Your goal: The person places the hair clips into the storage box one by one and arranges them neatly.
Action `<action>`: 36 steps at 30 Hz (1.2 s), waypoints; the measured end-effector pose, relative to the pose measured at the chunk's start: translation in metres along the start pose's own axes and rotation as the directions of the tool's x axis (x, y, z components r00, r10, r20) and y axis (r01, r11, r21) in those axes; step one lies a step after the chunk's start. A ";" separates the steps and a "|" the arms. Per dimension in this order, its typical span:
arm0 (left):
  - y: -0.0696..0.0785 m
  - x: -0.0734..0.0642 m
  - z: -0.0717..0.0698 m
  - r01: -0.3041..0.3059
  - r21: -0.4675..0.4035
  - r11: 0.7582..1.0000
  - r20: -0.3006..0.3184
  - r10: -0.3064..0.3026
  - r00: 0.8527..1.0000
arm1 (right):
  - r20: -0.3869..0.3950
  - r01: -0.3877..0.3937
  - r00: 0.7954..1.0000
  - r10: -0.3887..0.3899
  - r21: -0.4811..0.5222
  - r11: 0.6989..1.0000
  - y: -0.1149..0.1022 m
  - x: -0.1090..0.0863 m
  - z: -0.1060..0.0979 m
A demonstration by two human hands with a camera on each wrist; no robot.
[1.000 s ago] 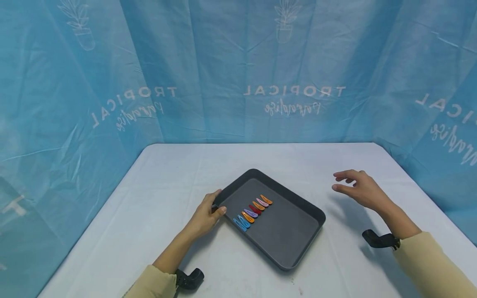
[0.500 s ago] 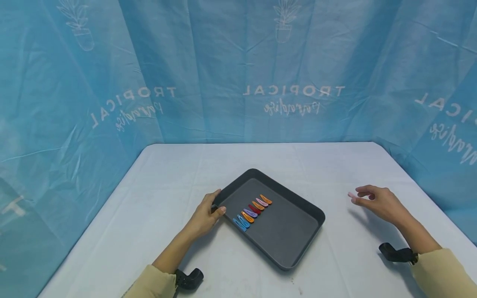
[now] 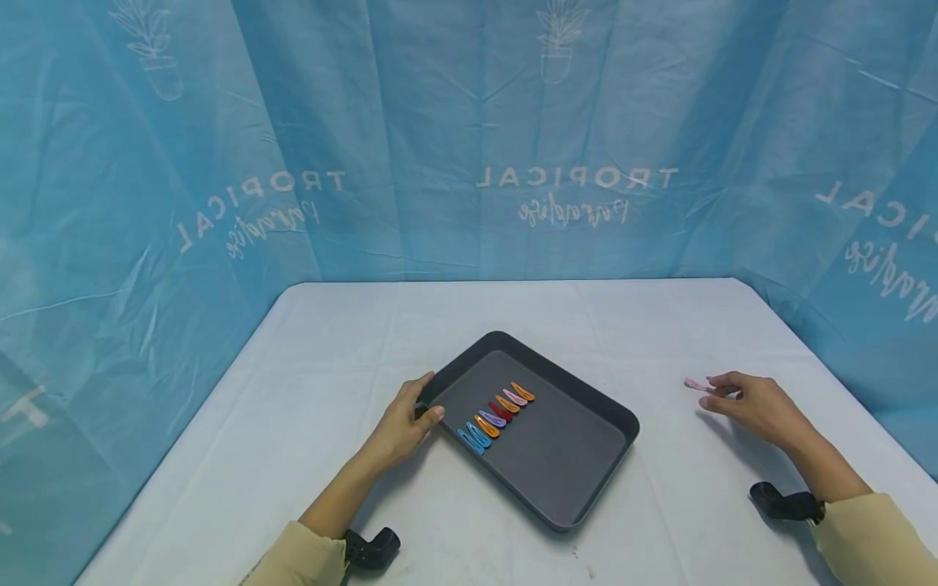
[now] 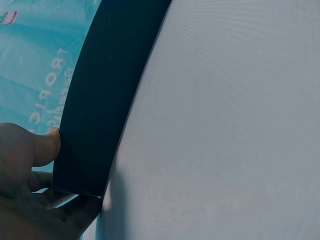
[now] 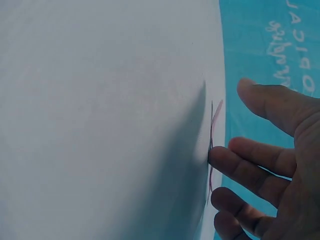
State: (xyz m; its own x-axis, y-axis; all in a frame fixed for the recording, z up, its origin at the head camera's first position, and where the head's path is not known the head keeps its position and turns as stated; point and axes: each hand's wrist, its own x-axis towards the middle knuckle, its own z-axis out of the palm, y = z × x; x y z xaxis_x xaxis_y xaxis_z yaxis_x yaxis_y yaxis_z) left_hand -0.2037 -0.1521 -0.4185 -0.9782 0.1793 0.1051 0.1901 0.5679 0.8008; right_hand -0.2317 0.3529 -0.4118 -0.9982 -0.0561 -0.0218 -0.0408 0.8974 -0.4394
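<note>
A dark grey baking tray [image 3: 564, 456] lies at an angle in the middle of the table. Several snap hair clips, including a purple clip [image 3: 493, 418] and a red clip [image 3: 501, 412], line up along its left part. My left hand [image 3: 401, 419] grips the tray's left corner, thumb at the rim; the left wrist view shows fingers low at the tray wall [image 4: 107, 90]. Off to the right, a pink hair clip [image 3: 696, 384] lies on the cloth. My right hand [image 3: 758, 407] is beside it, a fingertip at the clip and the thumb held apart in the right wrist view.
White cloth covers the table [image 3: 344, 342]. Blue printed curtains [image 3: 440, 122] hang behind it and along both sides. Black wrist cameras, such as the right one [image 3: 786, 501], sit at each cuff.
My right hand has moved right and toward me, uncovering the pink hair clip on the cloth. My left hand and the tray have stayed put.
</note>
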 end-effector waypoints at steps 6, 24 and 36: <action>-0.001 0.000 0.000 0.000 -0.004 1.000 0.006 0.000 1.000 | -0.010 0.003 1.000 -0.003 -0.014 1.000 -0.003 0.007 0.002; 0.000 0.000 0.001 0.007 -0.014 1.000 -0.011 -0.007 1.000 | -0.024 -0.053 0.998 0.053 -0.010 0.999 0.003 0.018 0.008; 0.001 0.001 0.000 0.002 -0.028 1.000 -0.008 -0.002 1.000 | -0.071 -0.065 0.996 0.060 -0.064 0.996 -0.002 0.023 0.009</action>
State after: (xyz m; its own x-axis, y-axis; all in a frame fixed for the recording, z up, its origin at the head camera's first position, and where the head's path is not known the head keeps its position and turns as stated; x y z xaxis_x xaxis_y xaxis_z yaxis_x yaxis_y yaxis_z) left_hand -0.2039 -0.1510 -0.4178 -0.9793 0.1713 0.1079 0.1855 0.5454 0.8174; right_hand -0.2540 0.3457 -0.4199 -0.9995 0.0291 0.0152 0.0212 0.9251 -0.3790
